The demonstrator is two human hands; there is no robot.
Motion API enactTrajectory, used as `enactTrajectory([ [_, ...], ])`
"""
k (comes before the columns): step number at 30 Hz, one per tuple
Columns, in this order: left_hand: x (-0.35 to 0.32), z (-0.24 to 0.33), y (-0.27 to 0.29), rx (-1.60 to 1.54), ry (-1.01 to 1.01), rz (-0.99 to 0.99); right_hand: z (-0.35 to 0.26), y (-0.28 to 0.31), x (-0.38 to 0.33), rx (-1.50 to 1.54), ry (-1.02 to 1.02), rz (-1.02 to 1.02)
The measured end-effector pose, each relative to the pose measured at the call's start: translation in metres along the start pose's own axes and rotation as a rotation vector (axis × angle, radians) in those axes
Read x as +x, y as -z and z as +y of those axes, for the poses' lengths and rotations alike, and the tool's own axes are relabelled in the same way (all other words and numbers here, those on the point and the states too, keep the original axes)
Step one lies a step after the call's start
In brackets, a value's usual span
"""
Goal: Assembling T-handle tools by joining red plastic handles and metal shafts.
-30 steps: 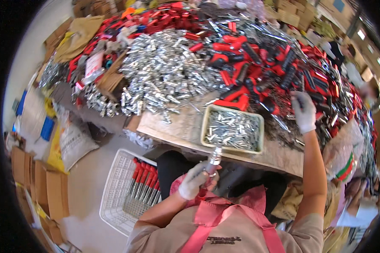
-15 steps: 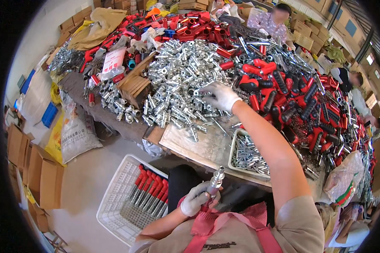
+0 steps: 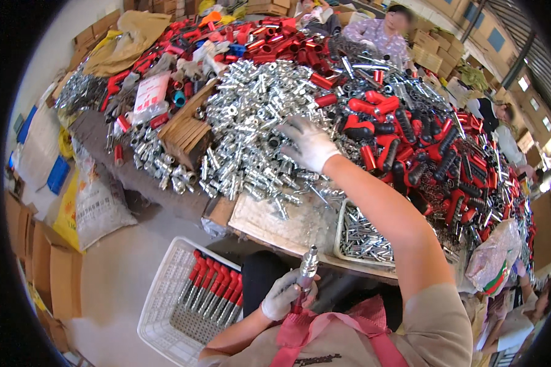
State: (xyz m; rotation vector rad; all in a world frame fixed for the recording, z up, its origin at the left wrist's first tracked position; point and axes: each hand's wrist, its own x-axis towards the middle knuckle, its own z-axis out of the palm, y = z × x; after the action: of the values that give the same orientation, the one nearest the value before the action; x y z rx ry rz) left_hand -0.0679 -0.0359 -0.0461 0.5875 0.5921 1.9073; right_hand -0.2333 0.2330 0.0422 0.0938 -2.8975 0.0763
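My gloved left hand (image 3: pixel 281 296) is closed round a tool part (image 3: pixel 309 263) close to my body. Its upper end is a stepped silver metal fitting pointing up; below the fingers a dark red barrel shows. My gloved right hand (image 3: pixel 311 144) reaches over the large heap of silver metal fittings (image 3: pixel 251 116), fingers spread, palm down. No fitting shows in its fingers. To the right of that hand lies a pile of red and black pistol-shaped handles (image 3: pixel 404 134).
A white plastic crate (image 3: pixel 146 321) on my left holds several red-handled metal rods (image 3: pixel 209 284). A tray of small metal pins (image 3: pixel 364 238) sits under my right forearm. Wooden blocks (image 3: pixel 187 137) edge the heap. A person (image 3: pixel 379 37) sits across the table.
The view has shifted slightly. My right hand's fingers have spread wider over the fittings. My left hand still holds the tool part, now showing more of its red barrel.
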Motion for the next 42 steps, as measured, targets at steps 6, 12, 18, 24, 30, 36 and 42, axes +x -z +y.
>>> enactTrajectory([
  [6, 0.011, 0.011, 0.01, -0.055, -0.039, 0.089, 0.039, 0.015, -0.004, 0.291, -0.193, 0.234],
  [12, 0.046, 0.019, 0.019, 0.121, -0.12, 0.091, 0.166, 0.021, 0.047, -0.276, -0.418, 0.108],
  [18, 0.044, 0.013, 0.018, 0.154, -0.129, 0.167, 0.173, 0.022, 0.096, -0.376, -0.485, -0.216],
  [24, 0.047, 0.013, 0.02, 0.127, -0.146, 0.177, 0.19, 0.024, 0.082, -0.183, -0.395, -0.201],
  [30, 0.045, 0.008, 0.018, 0.142, -0.159, 0.197, 0.181, 0.024, 0.08, -0.217, -0.414, -0.289],
  [36, 0.045, 0.007, 0.012, 0.12, -0.184, 0.27, 0.157, 0.022, 0.043, -0.221, -0.279, -0.037],
  [42, 0.052, 0.009, 0.008, 0.188, -0.269, 0.314, 0.082, 0.075, -0.072, 0.215, -0.119, 0.237],
])
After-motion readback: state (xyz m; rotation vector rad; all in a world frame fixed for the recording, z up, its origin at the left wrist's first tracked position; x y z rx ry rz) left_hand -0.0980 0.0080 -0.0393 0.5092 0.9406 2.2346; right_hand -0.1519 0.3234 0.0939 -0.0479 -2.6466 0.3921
